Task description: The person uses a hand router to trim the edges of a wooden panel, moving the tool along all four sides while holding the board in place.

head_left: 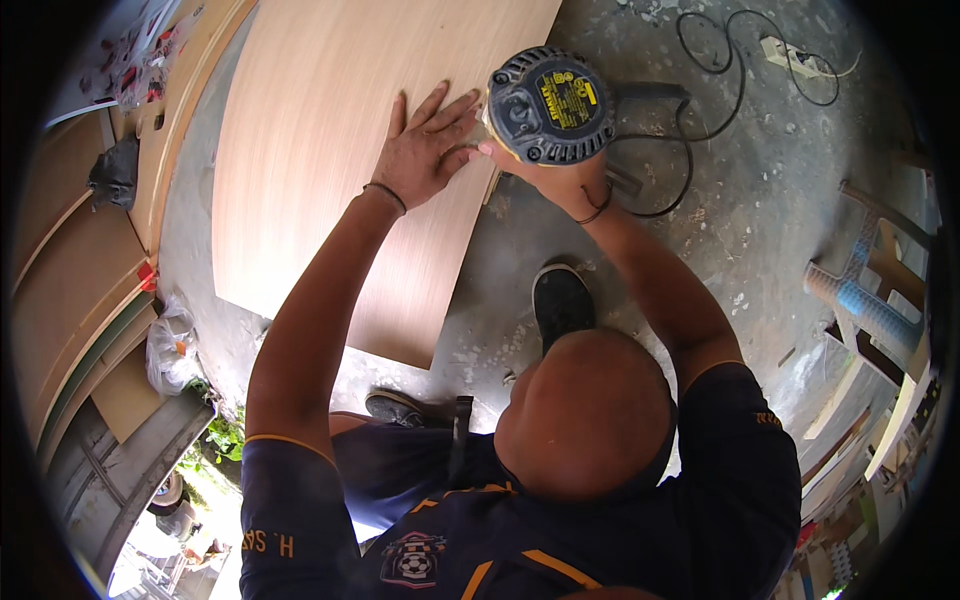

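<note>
A large pale wood-grain board [310,150] runs up the left-centre of the view, raised above a concrete floor. My left hand [425,150] lies flat on it near the right edge, palm down with the fingers spread. At that same edge, my right hand [565,185] is wrapped round a black and yellow corded power tool, apparently a router [515,110], seen from above. Its round vented motor cap hides most of my right fingers, the tool's base and any bit. The left thumb and the right fingertips come close together beside the tool.
A black power cord [690,150] loops over the floor to a white power strip [785,55]. Sheet panels [90,300] lean at the left, near a clear plastic bag [172,345] and a black bag [115,172]. A stand with blue-wrapped parts [868,300] and timber offcuts are at the right.
</note>
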Available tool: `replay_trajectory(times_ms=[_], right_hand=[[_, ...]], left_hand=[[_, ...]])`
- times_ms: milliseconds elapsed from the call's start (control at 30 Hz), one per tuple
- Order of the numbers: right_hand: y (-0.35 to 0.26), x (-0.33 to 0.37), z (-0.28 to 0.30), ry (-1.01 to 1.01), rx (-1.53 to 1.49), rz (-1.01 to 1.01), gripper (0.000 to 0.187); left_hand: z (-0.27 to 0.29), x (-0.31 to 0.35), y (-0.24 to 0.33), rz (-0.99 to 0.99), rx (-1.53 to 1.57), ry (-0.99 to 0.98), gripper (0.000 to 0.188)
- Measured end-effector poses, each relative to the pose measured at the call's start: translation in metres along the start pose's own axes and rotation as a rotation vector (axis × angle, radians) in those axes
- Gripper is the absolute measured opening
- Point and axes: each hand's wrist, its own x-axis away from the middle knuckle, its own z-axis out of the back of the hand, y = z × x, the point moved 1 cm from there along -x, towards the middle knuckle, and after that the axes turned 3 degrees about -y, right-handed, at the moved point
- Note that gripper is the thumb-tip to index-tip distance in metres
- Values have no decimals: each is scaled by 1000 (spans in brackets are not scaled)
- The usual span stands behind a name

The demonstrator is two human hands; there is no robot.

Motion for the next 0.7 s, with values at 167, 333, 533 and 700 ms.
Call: replay_trajectory(times_ms=[167, 333, 533, 700], right_hand=[[18, -17, 9, 70, -132, -50, 54], [40, -29, 11, 66, -53, -30, 53], [69, -55, 19, 141, -66, -13, 52], [89, -87, 30, 139, -230, -103, 49]], left_hand=[[3, -30, -6, -16, 6, 14, 47], [7, -55, -12, -10, 3, -30, 46], [11, -93, -22, -33, 2, -21, 49], [15, -132, -34, -41, 4, 32, 49]])
